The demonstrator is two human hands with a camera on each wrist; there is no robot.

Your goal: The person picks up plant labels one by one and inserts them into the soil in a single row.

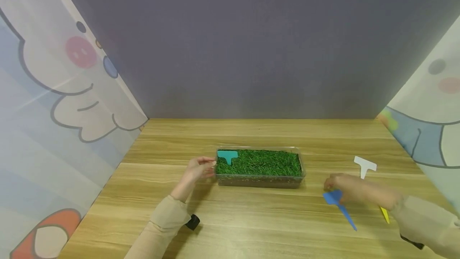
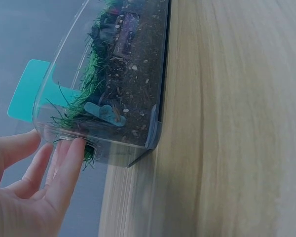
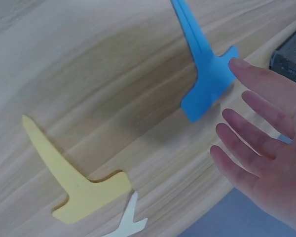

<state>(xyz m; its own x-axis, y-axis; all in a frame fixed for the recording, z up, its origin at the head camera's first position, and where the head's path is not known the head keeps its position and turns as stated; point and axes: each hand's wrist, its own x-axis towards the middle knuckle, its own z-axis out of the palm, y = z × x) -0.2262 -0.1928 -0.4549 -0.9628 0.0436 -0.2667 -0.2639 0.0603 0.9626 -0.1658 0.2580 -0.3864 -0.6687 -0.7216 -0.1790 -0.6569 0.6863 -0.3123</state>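
Observation:
A clear plastic box (image 1: 260, 182) of soil and green grass sits on the table, with a teal T-shaped plant label (image 1: 228, 156) standing in its left end. My left hand (image 1: 198, 170) is at that end, its fingertips (image 2: 75, 148) against the clear wall. To the right of the box, my right hand (image 1: 346, 187) is blurred in the head view. The right wrist view shows its fingers spread loosely beside a blue plant label (image 3: 207, 74), the thumb tip at the label's head; whether it touches cannot be told. Nothing is gripped in that hand.
A yellow plant label (image 3: 81, 190) and a white plant label (image 1: 365, 164) lie on the wooden table (image 1: 251, 223) near my right forearm. A dark grey wall (image 1: 251, 51) rises behind the table, and panels with cartoon prints (image 1: 46, 131) flank it.

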